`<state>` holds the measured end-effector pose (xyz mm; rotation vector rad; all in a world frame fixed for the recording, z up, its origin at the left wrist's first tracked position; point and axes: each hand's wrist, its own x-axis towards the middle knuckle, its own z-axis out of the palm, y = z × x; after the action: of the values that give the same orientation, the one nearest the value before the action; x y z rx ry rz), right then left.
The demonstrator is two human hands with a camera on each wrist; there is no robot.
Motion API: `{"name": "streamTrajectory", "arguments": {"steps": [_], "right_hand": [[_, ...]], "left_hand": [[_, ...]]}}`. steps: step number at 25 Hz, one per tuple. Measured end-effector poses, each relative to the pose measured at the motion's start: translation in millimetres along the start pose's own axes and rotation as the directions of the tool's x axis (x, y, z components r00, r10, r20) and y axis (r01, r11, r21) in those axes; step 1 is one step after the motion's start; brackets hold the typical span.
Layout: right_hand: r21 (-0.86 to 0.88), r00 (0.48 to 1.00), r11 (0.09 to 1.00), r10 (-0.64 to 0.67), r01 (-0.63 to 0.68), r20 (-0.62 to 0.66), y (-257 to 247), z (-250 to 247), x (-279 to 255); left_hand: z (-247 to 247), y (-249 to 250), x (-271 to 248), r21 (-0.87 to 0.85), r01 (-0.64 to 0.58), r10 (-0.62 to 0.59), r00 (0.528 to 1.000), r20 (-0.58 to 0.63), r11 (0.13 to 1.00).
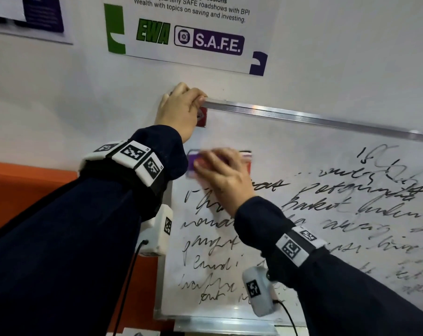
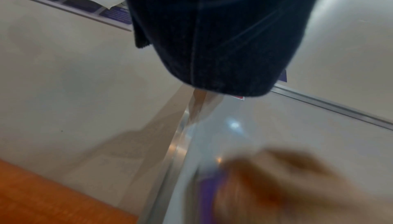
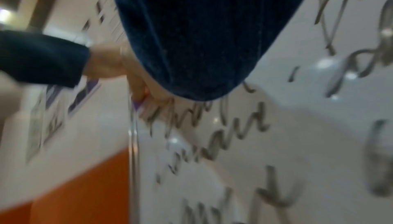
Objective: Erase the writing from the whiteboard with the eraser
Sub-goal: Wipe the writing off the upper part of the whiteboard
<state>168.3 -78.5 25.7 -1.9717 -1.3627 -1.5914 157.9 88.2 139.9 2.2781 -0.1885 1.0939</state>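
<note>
A whiteboard (image 1: 290, 146) with a silver frame leans against the wall, covered in lines of black handwriting (image 1: 327, 190). My left hand (image 1: 178, 110) grips its top left corner, fingers curled over the frame. My right hand (image 1: 220, 173) holds a purple and red eraser (image 1: 193, 163) flat against the upper left of the board, just above the first written line; both are motion-blurred. In the right wrist view the eraser (image 3: 138, 105) shows under my sleeve beside the writing (image 3: 234, 126). In the left wrist view the right hand (image 2: 276, 185) is a blur on the board (image 2: 297, 126).
A printed poster (image 1: 188, 35) hangs on the white wall above the board, and another poster (image 1: 35, 15) sits at the upper left. The lower wall left of the board is orange (image 1: 23, 190). A red sticker (image 1: 202, 117) sits in the board's top left corner.
</note>
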Motion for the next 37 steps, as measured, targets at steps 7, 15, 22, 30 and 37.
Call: {"name": "streamTrajectory", "arguments": {"steps": [7,15,22,30,37], "right_hand": [[-0.073,0.967,0.964,0.252,-0.254,-0.031,-4.4,-8.9,-33.5],[0.084,0.96,0.986,-0.161,0.146,0.229,-6.2,3.3,-40.5],[0.122,0.927,0.967,-0.249,0.223,0.281,-21.8,15.1,-35.7],[-0.078,0.997,0.997,0.022,-0.016,0.072,-8.2,0.4,-28.4],[-0.143,0.988,0.982,0.134,-0.121,0.083,-21.6,4.4,-35.9]], "left_hand": [[0.3,2.8,-1.3,0.041,0.006,-0.006,1.0,-0.008,0.999],[-1.3,3.6,-3.0,0.03,0.019,-0.02,1.0,0.012,0.999],[-2.5,3.5,-4.2,0.021,0.021,-0.022,1.0,0.005,1.0],[0.1,2.8,-3.2,0.043,0.011,-0.01,1.0,-0.011,0.999],[-1.6,5.2,-4.9,0.016,0.017,-0.017,1.0,0.001,1.0]]}}
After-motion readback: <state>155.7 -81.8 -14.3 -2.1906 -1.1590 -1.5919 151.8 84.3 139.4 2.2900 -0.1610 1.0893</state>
